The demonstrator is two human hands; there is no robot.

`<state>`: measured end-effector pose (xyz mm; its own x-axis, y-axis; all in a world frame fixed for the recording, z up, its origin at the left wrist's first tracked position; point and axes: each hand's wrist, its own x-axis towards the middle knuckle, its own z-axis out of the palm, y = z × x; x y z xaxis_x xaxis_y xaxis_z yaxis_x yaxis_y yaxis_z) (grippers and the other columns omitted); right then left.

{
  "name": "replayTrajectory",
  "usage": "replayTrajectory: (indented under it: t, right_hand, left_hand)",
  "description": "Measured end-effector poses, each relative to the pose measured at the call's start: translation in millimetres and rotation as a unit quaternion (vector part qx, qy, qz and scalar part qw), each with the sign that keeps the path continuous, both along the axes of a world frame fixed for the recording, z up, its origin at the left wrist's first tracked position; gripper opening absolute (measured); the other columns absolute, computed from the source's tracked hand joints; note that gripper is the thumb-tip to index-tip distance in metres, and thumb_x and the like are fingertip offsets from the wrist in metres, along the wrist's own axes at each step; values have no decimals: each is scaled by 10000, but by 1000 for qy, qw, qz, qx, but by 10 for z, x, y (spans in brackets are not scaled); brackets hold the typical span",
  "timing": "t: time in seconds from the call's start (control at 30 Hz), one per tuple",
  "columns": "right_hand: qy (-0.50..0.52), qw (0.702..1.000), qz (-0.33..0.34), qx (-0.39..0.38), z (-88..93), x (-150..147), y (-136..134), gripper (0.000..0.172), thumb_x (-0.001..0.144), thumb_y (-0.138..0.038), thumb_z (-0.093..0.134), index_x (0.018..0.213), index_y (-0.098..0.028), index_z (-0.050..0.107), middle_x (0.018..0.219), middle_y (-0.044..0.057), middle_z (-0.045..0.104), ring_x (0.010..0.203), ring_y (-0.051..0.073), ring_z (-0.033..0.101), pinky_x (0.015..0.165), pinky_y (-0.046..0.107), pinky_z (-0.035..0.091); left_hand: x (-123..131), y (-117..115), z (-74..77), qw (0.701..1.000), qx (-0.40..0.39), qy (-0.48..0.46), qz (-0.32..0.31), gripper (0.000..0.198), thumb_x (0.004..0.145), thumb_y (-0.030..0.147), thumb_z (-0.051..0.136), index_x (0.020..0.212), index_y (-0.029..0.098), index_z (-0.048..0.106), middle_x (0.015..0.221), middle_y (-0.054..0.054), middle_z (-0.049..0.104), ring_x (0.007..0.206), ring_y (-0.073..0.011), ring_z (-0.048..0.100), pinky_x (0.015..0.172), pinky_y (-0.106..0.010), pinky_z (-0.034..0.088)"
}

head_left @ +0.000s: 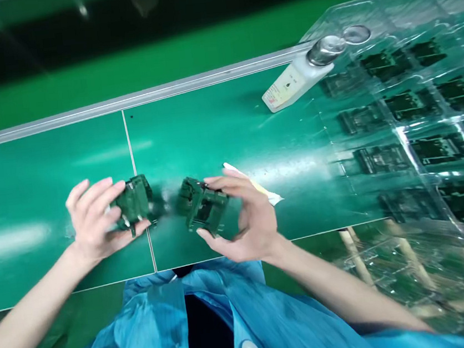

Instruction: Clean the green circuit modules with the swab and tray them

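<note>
My left hand (97, 220) is closed around a dark green, box-shaped part (135, 199), with the thumb below and the fingers on its near side. A second green part (204, 205), with an open, frame-like face, sits between the thumb and fingers of my right hand (248, 211). Both parts are held above the green work surface (193, 128), a small gap between them. Motion blur hides their finer detail. Just beyond my right hand lies a white and yellowish slip (259, 187), partly covered by the fingers.
A white bottle (292, 83) with a metal top and flipped-up lid stands at the back right. Clear plastic trays (404, 137) on the right hold several similar green parts. A metal rail (204, 80) runs along the back. Wooden slats (411, 259) show at lower right.
</note>
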<state>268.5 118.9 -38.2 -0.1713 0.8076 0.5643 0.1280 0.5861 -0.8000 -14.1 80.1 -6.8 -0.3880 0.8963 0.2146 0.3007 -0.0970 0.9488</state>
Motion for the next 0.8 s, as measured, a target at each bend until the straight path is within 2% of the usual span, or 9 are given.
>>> replayTrajectory:
  t: [0.07, 0.17, 0.27, 0.37, 0.47, 0.57, 0.63, 0.7, 0.8]
  right_hand:
    - [183, 950, 35, -250, -29, -203, -87, 489, 645, -485, 834, 1002, -252, 593, 979, 48, 737, 917, 276, 741, 831, 523, 634]
    - [424, 757, 110, -484, -33, -489, -142, 350, 731, -534, 741, 869, -249, 591, 918, 29, 740, 944, 272, 732, 855, 540, 633]
    - [538, 622, 140, -552, -34, -673, -153, 342, 769, -560, 681, 860, -237, 617, 1001, 56, 767, 1030, 287, 724, 1014, 583, 566]
    - [556, 592, 161, -561, -30, -751, -185, 428, 799, -592, 633, 979, -206, 660, 1064, 86, 769, 1074, 277, 712, 1133, 565, 480]
    - [549, 601, 173, -555, -22, -772, -213, 450, 809, -600, 614, 1016, -203, 660, 1086, 92, 760, 1120, 276, 694, 1150, 569, 465]
    - [513, 656, 160, -529, -44, -745, -208, 396, 805, -604, 612, 947, -235, 635, 1068, 83, 750, 1118, 304, 695, 1066, 621, 524]
    - [456, 734, 126, -487, -92, -672, -184, 377, 788, -603, 638, 928, -253, 609, 1015, 67, 735, 1066, 306, 708, 978, 617, 576]
    - [365, 837, 65, -402, -166, -539, -152, 433, 736, -584, 723, 997, -268, 583, 1011, 47, 707, 1004, 279, 712, 919, 553, 611]
    - [185, 956, -27, -228, -309, -267, -105, 624, 687, -507, 825, 1179, -281, 515, 1169, 67, 647, 1085, 262, 680, 972, 481, 586]
  left_hand:
    - [265, -79, 31, 993, -33, -105, 50, 549, 437, 422, 989, 835, 260, 647, 911, -11, 721, 1018, -267, 681, 1044, -464, 502]
    - [601, -142, 131, 943, -133, -301, 57, 556, 710, 694, 755, 978, 213, 673, 965, -71, 706, 941, -255, 696, 849, -406, 594]
    - [790, -126, 194, 828, -174, -523, 104, 627, 718, 723, 713, 1008, 168, 675, 953, -91, 691, 882, -208, 683, 783, -315, 606]
    - [860, -103, 177, 761, -166, -609, 151, 596, 825, 697, 604, 1006, 134, 679, 896, -103, 674, 859, -185, 671, 824, -299, 609]
    - [874, -105, 140, 754, -162, -618, 154, 592, 891, 684, 528, 1002, 125, 686, 884, -110, 673, 858, -184, 676, 846, -301, 610]
    - [844, -137, 115, 782, -163, -591, 113, 587, 827, 693, 641, 1022, 142, 692, 938, -109, 698, 888, -185, 687, 836, -282, 612]
    - [774, -185, 89, 830, -162, -528, 77, 613, 737, 722, 733, 1026, 183, 698, 994, -96, 715, 948, -212, 699, 836, -303, 620]
    - [652, -258, 48, 911, -114, -392, 53, 606, 670, 701, 808, 1031, 227, 699, 1003, -68, 719, 987, -239, 708, 852, -353, 625]
    - [416, -385, -19, 985, 7, -171, 40, 686, 412, 397, 1022, 997, 258, 693, 973, -14, 720, 984, -248, 723, 932, -413, 607]
